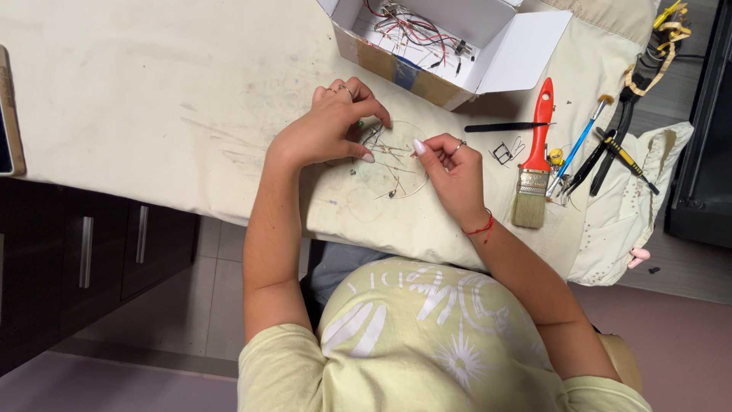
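From nine to eleven o'clock of the hands the cloth-covered worktop [152, 99] lies open. At twelve the open cardboard box [450, 46] blocks; at three a red-handled paintbrush [536, 164] and black tweezers [507, 127] crowd the way.

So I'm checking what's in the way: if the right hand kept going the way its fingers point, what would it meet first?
The right hand points left across the clear round dish. It would probably first meet the thin wire parts there, then the left hand; depth is unclear.
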